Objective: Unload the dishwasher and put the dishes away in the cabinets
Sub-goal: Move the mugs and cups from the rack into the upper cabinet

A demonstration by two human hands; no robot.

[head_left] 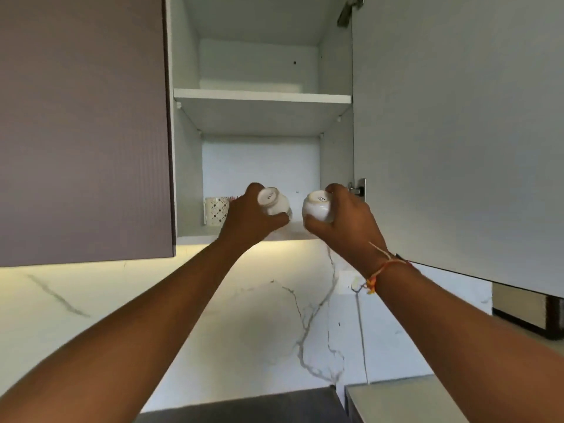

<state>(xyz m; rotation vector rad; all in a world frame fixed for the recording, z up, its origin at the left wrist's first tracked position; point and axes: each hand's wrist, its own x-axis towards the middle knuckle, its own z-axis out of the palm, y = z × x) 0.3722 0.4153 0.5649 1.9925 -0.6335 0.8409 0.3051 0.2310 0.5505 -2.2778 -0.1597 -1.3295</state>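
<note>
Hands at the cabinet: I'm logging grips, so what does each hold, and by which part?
Left hand grips one white cup round its side, base toward the camera; right hand grips a second white cup likewise.

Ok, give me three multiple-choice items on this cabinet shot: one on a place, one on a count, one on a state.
1. Where does the patterned mug stand? A) upper shelf B) lower shelf, left end C) counter
2. How many white cups do the hands hold? A) one B) two C) three
3. The cabinet door on the right is: A) open B) shut C) missing

Answers: 1 B, it stands by the left wall of the lower shelf; 2 B, one in the left hand, one in the right hand; 3 A, it is swung out and the inside shows.
</note>
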